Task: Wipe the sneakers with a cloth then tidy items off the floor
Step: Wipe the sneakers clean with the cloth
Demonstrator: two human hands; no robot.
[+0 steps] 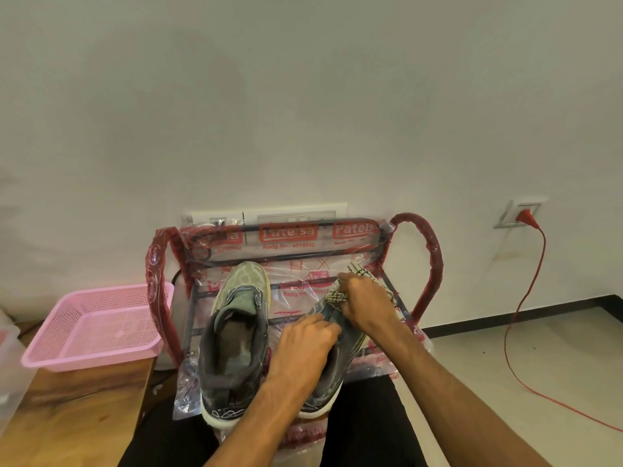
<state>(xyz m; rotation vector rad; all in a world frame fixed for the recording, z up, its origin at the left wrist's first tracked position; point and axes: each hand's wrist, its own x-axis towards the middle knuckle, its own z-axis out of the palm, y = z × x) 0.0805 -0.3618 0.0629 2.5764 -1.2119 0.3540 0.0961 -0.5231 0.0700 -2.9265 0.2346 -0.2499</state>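
Note:
Two grey-green sneakers stand side by side on a plastic-wrapped metal rack [199,318], toes toward the wall. The left sneaker [234,335] is untouched and fully in view. My left hand [303,345] grips the collar of the right sneaker [332,372] and hides much of it. My right hand [364,305] holds a bunched white cloth with a dark check pattern [337,296] against the front of that sneaker. More of the cloth trails behind the hand toward the rack's back right.
A pink mesh basket [91,328] sits on a wooden surface [67,409] at the left. The rack has red-wrapped curved side handles [428,264]. A red cable [519,305] runs from a wall socket [521,214] down across the floor at the right. My dark-trousered legs fill the bottom.

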